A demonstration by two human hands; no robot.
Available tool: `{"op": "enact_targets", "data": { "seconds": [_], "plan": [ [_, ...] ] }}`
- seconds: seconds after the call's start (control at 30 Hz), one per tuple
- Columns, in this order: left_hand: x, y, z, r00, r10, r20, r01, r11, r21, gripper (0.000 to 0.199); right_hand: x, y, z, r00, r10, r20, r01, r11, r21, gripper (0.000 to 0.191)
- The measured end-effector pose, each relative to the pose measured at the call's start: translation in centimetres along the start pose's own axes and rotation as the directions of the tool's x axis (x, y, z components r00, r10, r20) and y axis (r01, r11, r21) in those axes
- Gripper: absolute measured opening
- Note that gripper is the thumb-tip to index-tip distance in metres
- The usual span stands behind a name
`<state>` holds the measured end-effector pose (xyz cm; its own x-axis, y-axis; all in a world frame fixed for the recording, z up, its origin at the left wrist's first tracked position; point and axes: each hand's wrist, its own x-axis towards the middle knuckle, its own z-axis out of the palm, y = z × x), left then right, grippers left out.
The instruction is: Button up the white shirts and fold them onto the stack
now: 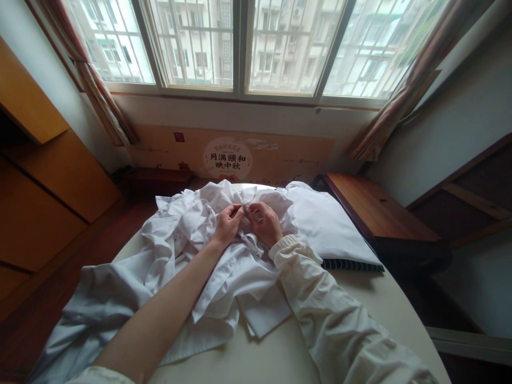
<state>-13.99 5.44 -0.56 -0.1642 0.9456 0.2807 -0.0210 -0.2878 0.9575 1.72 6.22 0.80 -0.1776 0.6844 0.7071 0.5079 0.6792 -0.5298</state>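
A crumpled heap of white cloth [176,229], which looks like a shirt, lies across the round table [272,357] and hangs over its left side. My left hand [229,223] pinches a bit of the cloth near the middle of the heap. Close against it, my right hand [264,221] has thumb and forefinger together at the same spot. Whether a small button or a thread is between the fingertips is too small to tell. To the right of my hands lies a flat, folded white cloth [328,218].
Under the folded cloth a dark striped edge [352,265] shows. A wooden side table [380,208] stands beyond the round table on the right. Wooden cabinets [44,192] line the left. A printed cardboard panel [280,149] leans below the barred window [192,48].
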Motion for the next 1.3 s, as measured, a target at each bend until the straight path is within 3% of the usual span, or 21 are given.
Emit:
{"op": "enact_targets", "data": {
  "seconds": [0.33, 0.97, 1.3],
  "plan": [
    [-0.1, 0.0, 0.0, 0.999, 0.032, 0.003, -0.032, 0.999, 0.027, 0.033, -0.1, 0.4, 0.0, 0.999, -0.012, -0.029, 0.012, 1.000, -0.008, 0.012],
    [0.7, -1.2, -0.5, 0.975, -0.200, -0.099, 0.190, 0.977, -0.100, 0.035, -0.3, 0.8, 0.7, 0.999, -0.040, -0.022, 0.039, 0.999, -0.024, 0.010],
    [0.2, 0.3, -0.4, 0.982, -0.174, 0.073, 0.185, 0.960, -0.209, 0.038, -0.4, 0.6, 0.4, 0.998, -0.043, -0.053, 0.038, 0.995, -0.091, 0.007]
  ]
}}
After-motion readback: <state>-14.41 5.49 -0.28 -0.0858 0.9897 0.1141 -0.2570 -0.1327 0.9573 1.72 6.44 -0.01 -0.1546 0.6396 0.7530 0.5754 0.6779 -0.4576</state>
